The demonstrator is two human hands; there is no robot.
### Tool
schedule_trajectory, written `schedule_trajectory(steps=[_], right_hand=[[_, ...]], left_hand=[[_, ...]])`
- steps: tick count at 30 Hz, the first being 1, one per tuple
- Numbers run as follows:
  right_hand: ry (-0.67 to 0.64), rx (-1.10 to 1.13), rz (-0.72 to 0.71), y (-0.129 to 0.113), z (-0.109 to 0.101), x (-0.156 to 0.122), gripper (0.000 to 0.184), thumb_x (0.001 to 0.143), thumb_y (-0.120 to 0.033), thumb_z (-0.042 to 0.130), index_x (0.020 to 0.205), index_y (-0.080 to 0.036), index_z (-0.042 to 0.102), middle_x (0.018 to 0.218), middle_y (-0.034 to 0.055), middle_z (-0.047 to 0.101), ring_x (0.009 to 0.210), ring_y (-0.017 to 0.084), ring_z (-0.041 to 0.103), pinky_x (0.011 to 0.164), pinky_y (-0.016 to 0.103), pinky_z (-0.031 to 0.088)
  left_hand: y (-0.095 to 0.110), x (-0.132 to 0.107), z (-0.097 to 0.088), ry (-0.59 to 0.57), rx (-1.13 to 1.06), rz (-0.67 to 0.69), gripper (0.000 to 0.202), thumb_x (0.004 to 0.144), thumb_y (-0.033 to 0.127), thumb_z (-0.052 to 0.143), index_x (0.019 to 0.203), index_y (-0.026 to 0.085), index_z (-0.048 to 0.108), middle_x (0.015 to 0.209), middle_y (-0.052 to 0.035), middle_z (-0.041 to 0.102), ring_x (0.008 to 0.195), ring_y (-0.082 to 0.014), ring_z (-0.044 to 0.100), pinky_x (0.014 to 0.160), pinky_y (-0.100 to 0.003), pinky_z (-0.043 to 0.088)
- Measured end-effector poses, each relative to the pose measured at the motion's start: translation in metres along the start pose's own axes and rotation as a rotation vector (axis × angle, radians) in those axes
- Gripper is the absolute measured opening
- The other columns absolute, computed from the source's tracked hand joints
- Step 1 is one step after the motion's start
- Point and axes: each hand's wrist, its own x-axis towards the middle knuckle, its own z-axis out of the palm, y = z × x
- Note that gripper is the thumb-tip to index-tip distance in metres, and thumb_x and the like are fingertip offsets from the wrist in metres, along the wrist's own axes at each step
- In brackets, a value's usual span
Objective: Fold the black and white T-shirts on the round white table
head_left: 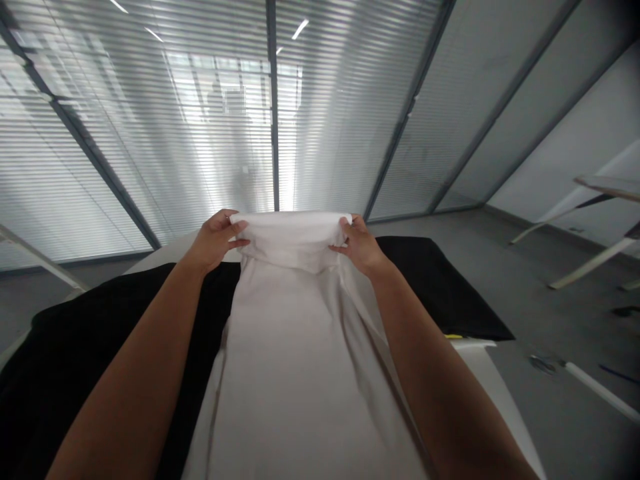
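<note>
A long white cloth (295,360) lies lengthwise on a table covered with a black sheet (90,333). Its far end is folded or rolled over into a thick band (293,237). My left hand (216,239) pinches the left end of that band, thumb on top. My right hand (359,245) grips the right end the same way. Both forearms stretch out along either side of the cloth.
The white table edge (480,360) shows at the right, beyond the black sheet. Glass walls with blinds (210,120) stand just behind the table. Another table's legs (585,267) and loose items lie on the grey floor (550,363) at right.
</note>
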Motion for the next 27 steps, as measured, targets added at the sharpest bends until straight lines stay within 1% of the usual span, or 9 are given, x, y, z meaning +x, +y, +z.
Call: schedule_trajectory(steps=[4,7,10,12,14,17,22,24,27], right_hand=[[-0.034,0.065,0.058,-0.006,-0.004,-0.003,0.039,0.07,-0.047,0.07,0.087,-0.026,0.042,0.09,-0.0022,0.053,0.087,0.017,0.055,0.076,0.035,0.056],[-0.071,0.094,0.061,-0.009,-0.008,-0.005,0.037,0.067,-0.041,0.072,0.082,-0.025,0.042,0.087,-0.0019,0.054,0.085,0.017,0.055,0.077,0.037,0.055],[-0.07,0.112,0.016,-0.011,-0.01,-0.006,0.032,0.065,-0.036,0.07,0.079,-0.023,0.044,0.083,-0.0011,0.053,0.082,0.018,0.055,0.076,0.037,0.053],[-0.039,0.113,-0.037,-0.01,-0.01,-0.005,0.029,0.064,-0.034,0.067,0.077,-0.023,0.044,0.08,-0.0009,0.053,0.08,0.018,0.054,0.075,0.036,0.052],[-0.003,0.088,-0.065,-0.009,-0.009,-0.005,0.027,0.063,-0.034,0.065,0.077,-0.023,0.045,0.078,-0.0005,0.052,0.079,0.018,0.054,0.075,0.035,0.051],[0.01,0.037,-0.034,-0.008,-0.009,-0.006,0.025,0.063,-0.035,0.061,0.077,-0.024,0.044,0.077,0.0,0.052,0.079,0.02,0.054,0.074,0.036,0.05],[-0.052,-0.026,0.045,-0.013,-0.011,-0.007,0.022,0.061,-0.035,0.057,0.075,-0.023,0.044,0.076,0.0013,0.049,0.077,0.021,0.052,0.073,0.036,0.049],[-0.058,-0.105,0.066,-0.017,-0.012,-0.008,0.021,0.059,-0.034,0.054,0.072,-0.023,0.042,0.076,0.0022,0.048,0.078,0.021,0.051,0.073,0.036,0.047],[-0.058,-0.18,0.083,-0.021,-0.013,-0.01,0.02,0.056,-0.034,0.05,0.066,-0.023,0.038,0.073,0.0035,0.045,0.076,0.022,0.049,0.072,0.036,0.046]], left_hand=[[0.006,-0.005,-0.003,-0.041,-0.011,-0.03,0.038,0.059,0.035,0.084,0.083,0.018,0.06,0.086,0.001,0.062,0.088,-0.0174,0.062,0.083,-0.043,0.058],[0.008,-0.007,-0.004,-0.061,-0.016,-0.037,0.038,0.057,0.033,0.085,0.081,0.018,0.06,0.084,0.001,0.062,0.088,-0.0182,0.064,0.084,-0.045,0.057],[0.004,-0.005,-0.003,-0.041,-0.023,0.026,0.036,0.058,0.031,0.085,0.08,0.017,0.059,0.08,0.0017,0.063,0.084,-0.0169,0.064,0.086,-0.045,0.056],[-0.001,-0.003,-0.001,-0.005,-0.043,0.096,0.034,0.059,0.03,0.084,0.078,0.017,0.059,0.078,0.0022,0.063,0.081,-0.015,0.064,0.087,-0.043,0.056],[-0.005,-0.002,0.0,0.019,-0.054,0.128,0.033,0.059,0.03,0.084,0.078,0.017,0.059,0.077,0.0023,0.063,0.079,-0.0141,0.064,0.087,-0.041,0.056],[-0.006,-0.002,-0.001,-0.011,-0.039,0.084,0.033,0.059,0.029,0.084,0.079,0.017,0.06,0.079,0.0012,0.064,0.08,-0.0152,0.065,0.086,-0.042,0.056],[0.005,-0.006,-0.012,-0.113,-0.027,-0.014,0.032,0.058,0.026,0.085,0.078,0.016,0.062,0.083,-0.0008,0.066,0.082,-0.0192,0.067,0.083,-0.046,0.058],[0.011,-0.008,-0.015,-0.145,0.004,-0.044,0.032,0.056,0.026,0.086,0.077,0.016,0.064,0.081,-0.0022,0.066,0.08,-0.0205,0.067,0.08,-0.046,0.058],[0.019,-0.01,-0.018,-0.215,0.092,-0.066,0.031,0.054,0.026,0.087,0.075,0.015,0.066,0.076,-0.0036,0.066,0.073,-0.0206,0.067,0.075,-0.042,0.059]])
